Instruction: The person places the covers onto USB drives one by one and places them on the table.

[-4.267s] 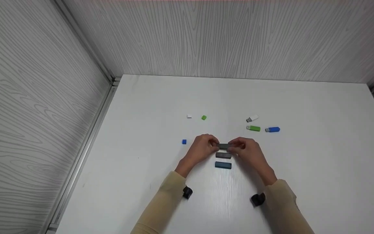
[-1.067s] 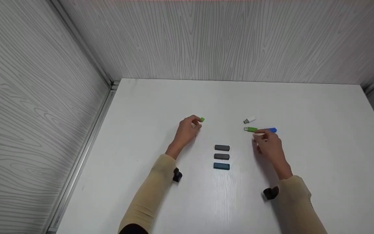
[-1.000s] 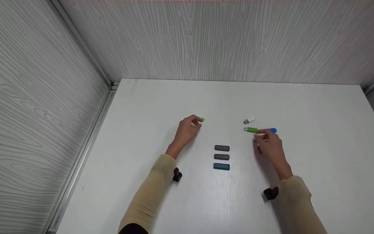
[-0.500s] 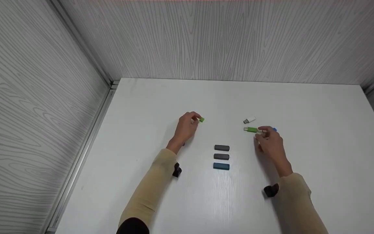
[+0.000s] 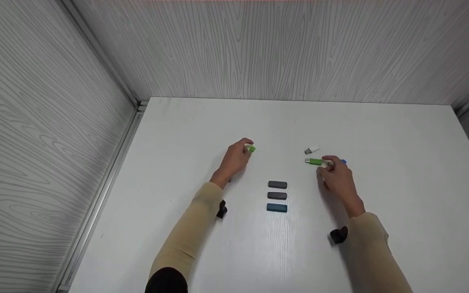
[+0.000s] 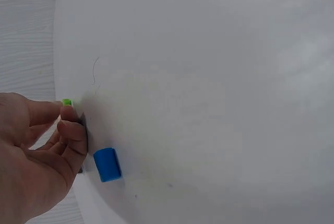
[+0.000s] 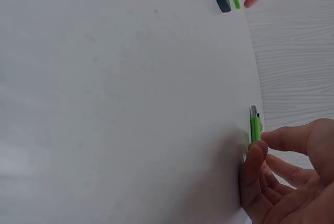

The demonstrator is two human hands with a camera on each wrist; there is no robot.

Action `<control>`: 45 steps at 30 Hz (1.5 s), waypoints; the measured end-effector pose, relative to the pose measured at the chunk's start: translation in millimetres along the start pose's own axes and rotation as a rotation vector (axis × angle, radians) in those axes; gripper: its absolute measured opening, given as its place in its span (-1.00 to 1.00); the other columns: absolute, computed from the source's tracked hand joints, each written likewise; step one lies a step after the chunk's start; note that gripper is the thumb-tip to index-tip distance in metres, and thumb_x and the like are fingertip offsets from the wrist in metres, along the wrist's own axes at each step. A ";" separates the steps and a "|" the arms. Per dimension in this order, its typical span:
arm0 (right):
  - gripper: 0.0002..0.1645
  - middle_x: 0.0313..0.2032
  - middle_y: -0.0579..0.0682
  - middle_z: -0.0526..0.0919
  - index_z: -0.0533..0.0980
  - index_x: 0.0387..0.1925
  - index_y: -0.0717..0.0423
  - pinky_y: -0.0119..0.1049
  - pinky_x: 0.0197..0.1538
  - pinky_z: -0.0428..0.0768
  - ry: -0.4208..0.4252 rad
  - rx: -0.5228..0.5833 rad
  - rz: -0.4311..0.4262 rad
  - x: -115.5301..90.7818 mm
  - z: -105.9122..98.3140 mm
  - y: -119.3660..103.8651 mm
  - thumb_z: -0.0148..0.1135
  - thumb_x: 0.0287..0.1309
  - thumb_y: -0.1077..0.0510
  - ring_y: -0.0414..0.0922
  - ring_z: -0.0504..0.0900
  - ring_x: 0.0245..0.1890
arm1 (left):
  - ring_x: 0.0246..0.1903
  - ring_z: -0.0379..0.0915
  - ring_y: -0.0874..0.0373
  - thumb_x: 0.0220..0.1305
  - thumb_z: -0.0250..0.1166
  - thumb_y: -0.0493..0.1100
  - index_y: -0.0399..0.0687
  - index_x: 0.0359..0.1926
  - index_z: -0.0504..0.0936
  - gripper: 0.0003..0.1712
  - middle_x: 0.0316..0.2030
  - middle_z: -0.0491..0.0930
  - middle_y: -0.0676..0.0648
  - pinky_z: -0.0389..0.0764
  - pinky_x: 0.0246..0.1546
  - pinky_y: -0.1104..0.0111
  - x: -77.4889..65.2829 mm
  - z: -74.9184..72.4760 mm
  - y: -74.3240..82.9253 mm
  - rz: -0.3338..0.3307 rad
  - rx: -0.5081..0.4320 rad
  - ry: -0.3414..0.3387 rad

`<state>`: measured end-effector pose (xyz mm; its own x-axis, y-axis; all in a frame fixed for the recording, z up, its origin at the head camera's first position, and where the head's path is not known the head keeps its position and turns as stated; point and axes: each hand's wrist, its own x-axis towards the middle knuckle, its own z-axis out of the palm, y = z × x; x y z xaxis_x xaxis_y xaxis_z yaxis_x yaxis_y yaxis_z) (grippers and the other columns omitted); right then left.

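Gap btwn fingertips both sides, no grip AFAICT.
L hand (image 5: 233,159) straddles green cap (image 5: 252,149) on table (image 5: 177,138); green USB stick (image 5: 315,161) next, R hand (image 5: 339,178) parted at its tail, blue stick (image 5: 344,161) part-hidden; I reckon a wide pinch could nudge the latter.

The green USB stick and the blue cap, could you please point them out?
Green USB stick (image 5: 315,161): head view, on its green body.
Blue cap (image 6: 107,165): left wrist view, middle of its blue surface.
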<state>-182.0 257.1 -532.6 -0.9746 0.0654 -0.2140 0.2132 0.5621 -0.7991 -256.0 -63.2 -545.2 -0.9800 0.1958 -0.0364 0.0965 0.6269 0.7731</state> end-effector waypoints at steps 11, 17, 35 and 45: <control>-0.39 -0.20 0.07 0.56 0.37 0.48 0.17 -0.37 -0.44 0.50 -0.006 -0.045 -0.007 0.3 1.0 -0.6 0.12 0.49 0.10 -0.23 0.52 -0.52 | -0.15 0.46 0.09 0.58 0.05 -0.33 -0.15 0.28 0.61 -0.62 0.13 0.69 -0.23 0.57 0.11 0.14 3.7 -0.7 0.1 0.003 0.021 -0.035; -0.38 -0.22 0.06 0.58 0.37 0.49 0.18 -0.35 -0.43 0.48 -0.003 -0.068 -0.029 1.5 0.7 -1.1 0.11 0.49 0.12 -0.24 0.51 -0.52 | -0.10 0.47 0.05 0.56 0.11 -0.33 -0.20 0.25 0.63 -0.65 0.14 0.69 -0.24 0.56 0.20 0.09 5.1 -2.2 1.9 0.007 0.022 -0.031; -0.42 -0.26 0.08 0.57 0.45 0.42 0.14 -0.34 -0.44 0.49 0.035 -0.090 -0.027 4.7 2.7 1.7 0.13 0.45 0.09 -0.21 0.50 -0.54 | 0.04 0.56 -0.04 0.56 0.19 -0.27 -0.19 0.21 0.61 -0.71 0.06 0.62 -0.23 0.61 0.15 0.11 3.2 2.8 6.6 -0.056 0.056 -0.013; -0.52 -0.31 0.07 0.60 0.54 0.28 0.20 -0.32 -0.46 0.45 0.085 -0.101 -0.052 4.9 6.6 3.2 0.14 0.41 0.13 -0.22 0.48 -0.59 | -0.06 0.51 -0.01 0.58 0.20 -0.22 -0.20 0.17 0.60 -0.74 -0.03 0.61 -0.22 0.59 0.06 0.12 6.8 5.4 3.4 -0.049 0.120 -0.013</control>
<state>-185.7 253.8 -540.0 -0.9874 0.1013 -0.1214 0.1581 0.6464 -0.7464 -261.3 -55.7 -546.3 -0.9818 0.1717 -0.0814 0.0691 0.7216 0.6888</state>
